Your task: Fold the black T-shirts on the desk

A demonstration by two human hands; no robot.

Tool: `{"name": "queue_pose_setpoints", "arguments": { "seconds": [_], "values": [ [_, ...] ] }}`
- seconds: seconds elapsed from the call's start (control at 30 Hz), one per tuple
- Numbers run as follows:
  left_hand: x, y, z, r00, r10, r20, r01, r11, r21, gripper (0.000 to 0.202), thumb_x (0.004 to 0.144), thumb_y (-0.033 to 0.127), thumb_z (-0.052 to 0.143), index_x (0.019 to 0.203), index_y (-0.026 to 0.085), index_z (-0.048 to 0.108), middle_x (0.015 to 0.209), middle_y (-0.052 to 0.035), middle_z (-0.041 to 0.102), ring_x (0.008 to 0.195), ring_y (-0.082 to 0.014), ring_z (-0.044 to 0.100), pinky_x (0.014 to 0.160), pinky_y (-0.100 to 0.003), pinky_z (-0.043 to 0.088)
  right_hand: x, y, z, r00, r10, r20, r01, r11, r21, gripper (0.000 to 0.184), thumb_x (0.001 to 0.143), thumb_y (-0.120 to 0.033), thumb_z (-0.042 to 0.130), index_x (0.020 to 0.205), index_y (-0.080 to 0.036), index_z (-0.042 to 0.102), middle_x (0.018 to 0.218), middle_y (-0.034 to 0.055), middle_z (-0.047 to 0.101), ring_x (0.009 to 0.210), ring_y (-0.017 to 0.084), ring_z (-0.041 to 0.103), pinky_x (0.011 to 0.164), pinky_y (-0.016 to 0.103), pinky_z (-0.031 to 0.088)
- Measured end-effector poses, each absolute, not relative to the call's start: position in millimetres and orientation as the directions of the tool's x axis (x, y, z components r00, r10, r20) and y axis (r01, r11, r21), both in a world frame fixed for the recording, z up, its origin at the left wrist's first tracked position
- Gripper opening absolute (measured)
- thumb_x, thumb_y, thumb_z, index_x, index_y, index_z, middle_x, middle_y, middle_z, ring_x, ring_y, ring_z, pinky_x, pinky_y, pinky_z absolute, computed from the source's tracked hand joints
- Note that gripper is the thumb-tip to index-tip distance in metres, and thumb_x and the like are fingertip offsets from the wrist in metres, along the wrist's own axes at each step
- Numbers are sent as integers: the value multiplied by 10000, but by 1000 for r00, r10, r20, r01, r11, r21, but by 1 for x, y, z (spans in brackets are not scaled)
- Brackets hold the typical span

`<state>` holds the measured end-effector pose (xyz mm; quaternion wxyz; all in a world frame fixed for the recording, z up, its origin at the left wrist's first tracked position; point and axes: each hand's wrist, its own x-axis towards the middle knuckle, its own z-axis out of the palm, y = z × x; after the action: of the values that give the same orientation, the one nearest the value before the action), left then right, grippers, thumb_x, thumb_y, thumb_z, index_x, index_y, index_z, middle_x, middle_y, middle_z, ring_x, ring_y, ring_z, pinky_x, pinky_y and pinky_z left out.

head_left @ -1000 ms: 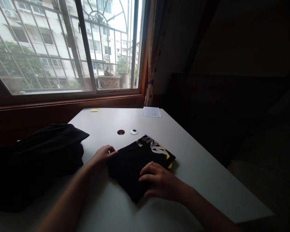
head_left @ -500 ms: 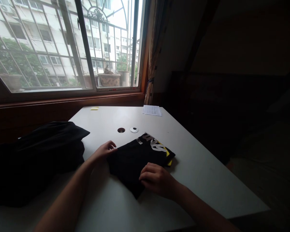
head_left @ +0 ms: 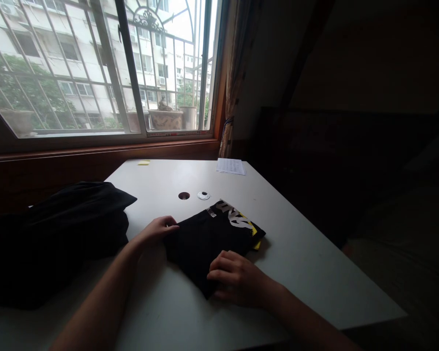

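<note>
A folded black T-shirt (head_left: pixel 201 243) with pale lettering and yellow print at its right end lies flat on the white table (head_left: pixel 161 302). At its left corner is my left hand (head_left: pixel 159 229), fingers bent and closed on the cloth edge; the thumb is mostly hidden. My right hand (head_left: pixel 237 279) sits at the near right edge with curled fingers over the fabric and the thumb low beside the near corner. Both hands touch the shirt, one on either side.
A heap of black cloth (head_left: pixel 58 239) covers the table's left side. Farther back are a round hole (head_left: pixel 184 196), its white cover (head_left: pixel 204 195), a yellow note (head_left: pixel 144 162) and printed papers (head_left: pixel 230 166). A barred window (head_left: pixel 168 73) stands behind.
My right hand has shifted slightly down and left along the shirt's near edge, toward its near corner. My left hand has barely moved, and the shirt lies almost as before.
</note>
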<state>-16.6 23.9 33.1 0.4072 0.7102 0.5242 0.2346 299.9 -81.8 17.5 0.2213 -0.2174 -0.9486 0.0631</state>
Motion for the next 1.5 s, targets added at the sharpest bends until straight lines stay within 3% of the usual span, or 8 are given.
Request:
{"name": "queue_pose_setpoints", "arguments": {
  "seconds": [0.07,0.2,0.43,0.6,0.87,1.07,1.3,1.5],
  "values": [
    [-17,24,33,338,937,-90,549,-118,828,461,771,630,662,921,195,688,883,-54,700,798,-251,639,656,-299,494,299,-81,16,-817,437,377,394,899,-189,337,845,-302,752,1162,-224,668,1102,75,684,989,248,615,883,419,522],
    [-19,28,29,327,942,-72,528,-118,841,453,786,627,646,909,192,671,867,-48,686,785,-239,626,648,-296,487,296,-78,16,-795,439,418,381,898,-218,140,930,-215,640,1048,-221,715,976,65,692,878,206,616,804,370,527],
    [-23,36,18,300,952,-58,499,-104,860,458,792,629,640,933,193,654,902,-55,688,820,-247,638,656,-301,489,297,-74,24,-568,700,432,354,682,-640,84,924,-211,660,984,-195,716,951,57,651,817,165,633,707,285,524],
    [-25,38,17,333,940,-79,480,-97,872,531,778,651,665,1054,198,673,984,-72,714,899,-274,669,729,-323,518,297,-72,28,-468,795,387,344,567,-748,25,917,-209,672,920,-197,694,914,33,632,800,156,620,705,278,501],
    [-24,37,21,334,941,-56,455,-109,884,498,724,618,741,992,198,731,969,-72,721,920,-298,657,766,-350,501,298,-83,22,-578,713,398,307,642,-703,62,890,-166,676,935,-207,678,960,41,623,850,164,624,760,289,506],
    [-20,33,25,276,961,-7,349,-94,932,508,827,624,666,1100,196,691,1059,-91,706,1029,-295,642,889,-381,484,292,-81,34,-323,777,540,301,626,-720,46,951,-218,600,931,-223,641,902,24,599,812,165,604,718,290,508],
    [-14,21,33,301,952,-49,134,9,991,537,905,632,595,1298,267,614,1195,-85,654,1079,-260,618,934,-387,478,294,-76,38,-82,868,490,325,488,-810,102,979,-319,581,1021,-241,631,927,20,639,797,171,624,708,290,525],
    [-13,20,33,323,946,7,270,-99,958,608,819,591,714,1328,276,600,1347,-96,596,1102,-290,618,907,-381,500,294,-82,34,-317,729,606,312,684,-660,68,962,-185,565,991,-228,610,994,49,640,940,196,629,838,342,526]
  ]
}}
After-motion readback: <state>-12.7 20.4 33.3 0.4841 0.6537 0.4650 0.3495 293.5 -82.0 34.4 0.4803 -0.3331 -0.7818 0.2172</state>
